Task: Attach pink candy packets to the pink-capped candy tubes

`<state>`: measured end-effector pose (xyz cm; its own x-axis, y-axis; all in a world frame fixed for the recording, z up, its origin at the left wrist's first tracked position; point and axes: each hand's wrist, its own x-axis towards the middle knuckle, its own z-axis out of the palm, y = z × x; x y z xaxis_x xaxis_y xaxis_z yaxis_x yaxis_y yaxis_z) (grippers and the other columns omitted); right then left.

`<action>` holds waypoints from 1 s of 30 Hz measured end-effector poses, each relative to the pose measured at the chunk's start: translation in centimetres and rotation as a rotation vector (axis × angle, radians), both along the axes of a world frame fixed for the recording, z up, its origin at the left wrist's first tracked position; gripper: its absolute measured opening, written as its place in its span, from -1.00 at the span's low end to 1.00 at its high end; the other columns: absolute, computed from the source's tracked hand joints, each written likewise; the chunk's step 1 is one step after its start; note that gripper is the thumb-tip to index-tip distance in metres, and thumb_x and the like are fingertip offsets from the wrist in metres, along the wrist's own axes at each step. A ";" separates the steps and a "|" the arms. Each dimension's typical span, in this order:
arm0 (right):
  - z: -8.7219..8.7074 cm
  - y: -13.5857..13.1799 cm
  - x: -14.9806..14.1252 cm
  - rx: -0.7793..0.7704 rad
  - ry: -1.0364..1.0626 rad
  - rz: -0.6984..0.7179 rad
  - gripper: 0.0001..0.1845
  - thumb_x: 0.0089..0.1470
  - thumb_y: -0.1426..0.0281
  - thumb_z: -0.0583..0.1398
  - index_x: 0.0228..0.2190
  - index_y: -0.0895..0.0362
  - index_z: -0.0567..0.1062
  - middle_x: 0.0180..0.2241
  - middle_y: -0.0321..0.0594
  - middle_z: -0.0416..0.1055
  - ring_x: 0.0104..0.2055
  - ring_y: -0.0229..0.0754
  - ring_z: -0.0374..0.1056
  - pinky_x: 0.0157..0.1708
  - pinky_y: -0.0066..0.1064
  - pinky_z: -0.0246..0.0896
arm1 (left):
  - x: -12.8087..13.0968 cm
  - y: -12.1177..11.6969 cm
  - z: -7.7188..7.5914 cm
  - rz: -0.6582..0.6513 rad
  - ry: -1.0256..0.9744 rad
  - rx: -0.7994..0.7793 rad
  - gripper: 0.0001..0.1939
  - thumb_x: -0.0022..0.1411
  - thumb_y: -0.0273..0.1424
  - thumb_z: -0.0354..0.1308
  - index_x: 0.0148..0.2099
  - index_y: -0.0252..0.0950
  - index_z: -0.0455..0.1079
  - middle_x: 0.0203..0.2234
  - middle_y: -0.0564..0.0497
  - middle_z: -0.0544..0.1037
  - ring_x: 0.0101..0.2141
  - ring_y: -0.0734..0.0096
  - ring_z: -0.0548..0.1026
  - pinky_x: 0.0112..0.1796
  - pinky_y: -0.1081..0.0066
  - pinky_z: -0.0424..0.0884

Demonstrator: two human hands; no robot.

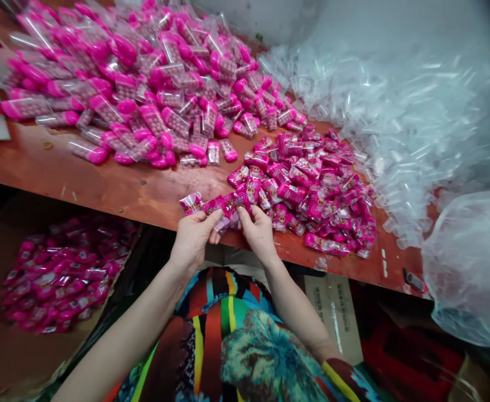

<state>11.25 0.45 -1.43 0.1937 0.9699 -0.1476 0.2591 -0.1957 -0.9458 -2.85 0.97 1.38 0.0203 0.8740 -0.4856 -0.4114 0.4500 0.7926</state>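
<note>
Both hands meet at the front edge of the table over a strip of printed pink wrappers (228,204). My left hand (193,237) pinches it between thumb and fingers. On its other side, my right hand (256,230) grips the strip with the thumb on top. Whether the wrappers are filled is hard to tell. Just beyond my right hand lies a heap of small shiny pink candy packets (307,184). Behind my hands is a large pile of clear tubes with pink caps (144,100), holding small pale pink balls.
Clear empty plastic tubes (379,111) are heaped at the right. A translucent plastic bag (471,262) hangs over the table's right end. Below the brown table (81,181), a cardboard box (2,357) at the left holds pink packets (69,273). Another carton (332,312) stands under the table.
</note>
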 end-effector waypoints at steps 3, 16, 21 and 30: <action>0.6 0.2 0.6 -0.013 -0.407 0.147 -0.64 0.16 0.07 0.16 -0.38 0.12 0.48 -0.61 -0.34 0.27 -0.52 -0.23 0.22 -0.44 -0.41 0.10 | -1.4 0.0 0.5 0.034 -0.027 -0.014 -0.62 0.03 -0.34 0.38 -0.58 -0.31 0.23 -0.82 0.22 0.19 -0.77 0.68 0.13 -0.68 0.55 0.15; 0.9 1.8 -1.7 0.140 -0.055 0.107 -0.70 0.21 0.28 0.11 -0.04 0.09 0.38 -0.40 -0.29 0.39 -0.43 -0.25 0.30 -0.38 -0.44 0.22 | -1.6 1.3 0.8 0.085 -0.132 -0.066 -0.65 -0.10 -0.34 0.46 -0.50 -0.35 0.32 -0.78 0.22 0.26 -0.78 0.72 0.10 -0.72 0.57 0.12; 1.5 0.7 -1.0 0.078 -0.617 0.178 -0.67 0.20 0.25 0.16 -0.04 0.08 0.47 -0.19 -0.08 0.45 -0.28 -0.13 0.37 -0.30 -0.36 0.21 | -3.0 1.0 1.0 0.114 -0.111 -0.056 -0.64 -0.03 -0.33 0.43 -0.53 -0.34 0.28 -0.79 0.22 0.22 -0.76 0.71 0.10 -0.69 0.56 0.13; 2.3 1.7 -4.0 0.124 0.224 0.141 -0.74 0.22 0.28 0.13 -0.06 0.05 0.39 -0.41 -0.32 0.38 -0.41 -0.27 0.34 -0.40 -0.44 0.30 | -0.6 1.8 0.5 0.038 -0.211 -0.039 -0.67 -0.02 -0.29 0.42 -0.49 -0.36 0.34 -0.81 0.21 0.22 -0.76 0.68 0.13 -0.65 0.55 0.10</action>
